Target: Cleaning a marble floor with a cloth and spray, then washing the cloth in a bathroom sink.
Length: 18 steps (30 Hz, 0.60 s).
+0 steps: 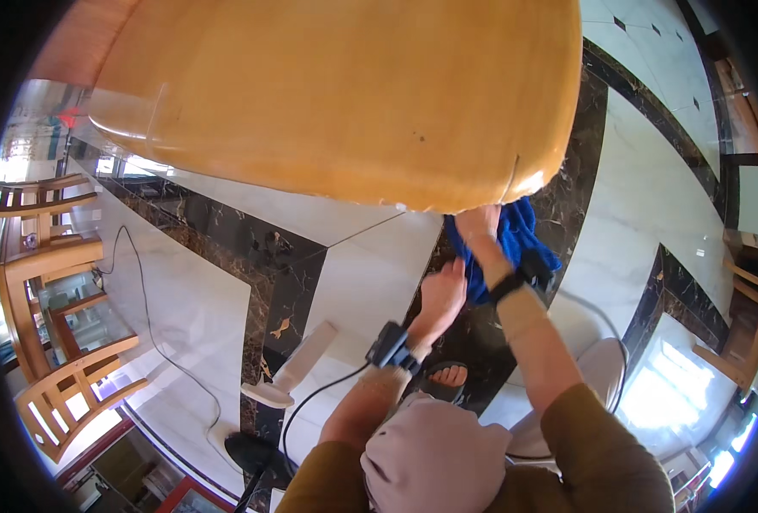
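My right hand (479,226) reaches in under the edge of a large varnished wooden surface (353,109), and its fingertips are hidden there. It grips a bunched blue cloth (527,240) that hangs below the rounded corner. Just to the left and lower, my left hand (444,292) is at the cloth's left side. Its fingers point towards the cloth, but whether they hold any of it cannot be made out. Both wrists wear black strapped devices, with a cable leading from the left one (388,344). The wood shows chips along its lower edge and a crack near the corner.
Glossy white floor tiles (347,292) with dark marble bands lie below. Wooden chairs (74,397) stand at the left, near a thin cable (150,320). A white long object (302,359) and a black round base (255,452) are left of my knee. My sandalled foot (448,375) is under my hands.
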Each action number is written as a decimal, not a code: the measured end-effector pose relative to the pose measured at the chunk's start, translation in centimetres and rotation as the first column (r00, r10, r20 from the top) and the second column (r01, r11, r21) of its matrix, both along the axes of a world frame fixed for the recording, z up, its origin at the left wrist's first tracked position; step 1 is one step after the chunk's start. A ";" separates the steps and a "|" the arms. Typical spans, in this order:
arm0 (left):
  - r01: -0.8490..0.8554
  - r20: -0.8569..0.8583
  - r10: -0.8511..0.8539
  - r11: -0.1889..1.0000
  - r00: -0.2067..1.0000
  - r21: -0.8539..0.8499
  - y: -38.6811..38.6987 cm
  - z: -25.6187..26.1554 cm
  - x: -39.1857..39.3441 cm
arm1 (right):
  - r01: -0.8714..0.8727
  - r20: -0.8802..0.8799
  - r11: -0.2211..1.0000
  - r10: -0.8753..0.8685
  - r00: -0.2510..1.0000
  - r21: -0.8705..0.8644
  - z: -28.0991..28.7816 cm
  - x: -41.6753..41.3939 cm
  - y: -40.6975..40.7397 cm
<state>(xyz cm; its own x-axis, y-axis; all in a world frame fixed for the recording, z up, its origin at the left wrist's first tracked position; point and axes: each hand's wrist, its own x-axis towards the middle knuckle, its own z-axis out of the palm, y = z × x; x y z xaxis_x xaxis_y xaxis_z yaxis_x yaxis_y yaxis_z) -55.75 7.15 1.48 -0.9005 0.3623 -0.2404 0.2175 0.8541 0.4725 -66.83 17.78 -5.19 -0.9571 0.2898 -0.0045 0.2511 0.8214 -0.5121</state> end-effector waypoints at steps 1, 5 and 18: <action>0.028 0.060 -0.028 1.000 0.998 -0.001 -0.8 0.4 2.1 | -0.038 0.120 0.999 0.041 0.992 -0.027 2.5 2.6 -1.2; 0.050 0.052 -0.057 0.992 0.997 0.119 0.1 0.8 6.4 | -0.045 0.197 0.990 0.072 0.978 -0.134 5.0 6.1 0.2; -0.022 0.010 0.021 0.996 1.000 0.083 0.8 1.2 1.7 | -0.112 0.067 0.991 0.108 0.992 0.068 4.1 -1.3 5.5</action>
